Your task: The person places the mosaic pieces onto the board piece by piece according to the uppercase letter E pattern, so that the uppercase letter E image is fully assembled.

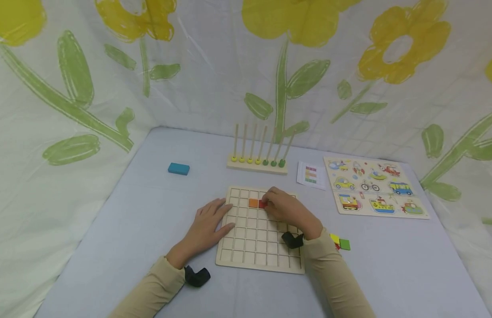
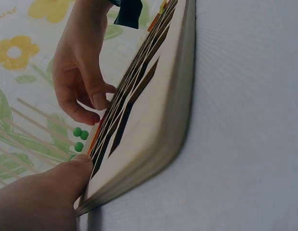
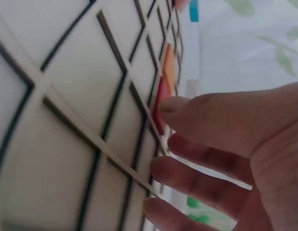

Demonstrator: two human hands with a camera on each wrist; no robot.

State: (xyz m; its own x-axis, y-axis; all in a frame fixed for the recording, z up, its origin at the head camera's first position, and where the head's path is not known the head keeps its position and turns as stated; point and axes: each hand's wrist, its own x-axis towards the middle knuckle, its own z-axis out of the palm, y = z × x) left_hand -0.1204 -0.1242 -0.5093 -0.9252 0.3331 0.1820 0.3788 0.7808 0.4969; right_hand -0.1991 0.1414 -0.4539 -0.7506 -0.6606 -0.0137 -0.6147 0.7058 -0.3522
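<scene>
A wooden grid board (image 1: 249,257) with square cells lies on the table. An orange square tile (image 1: 253,202) sits in a cell near its top. My right hand (image 1: 287,208) is over the board's upper part, thumb and fingertips at a red square tile (image 3: 161,103) in the cell beside the orange one. Its fingers partly cover the red tile in the head view. My left hand (image 1: 206,227) rests at the board's left edge, fingers extended, with the thumb (image 2: 74,175) against the board in the left wrist view.
Yellow, green and red tiles (image 1: 344,244) lie right of the board, partly behind the right forearm. Behind it stand a peg rack (image 1: 257,167) with yellow and green beads and a printed pattern card (image 1: 311,175). A vehicle puzzle (image 1: 375,187) lies right, a blue block (image 1: 178,168) left.
</scene>
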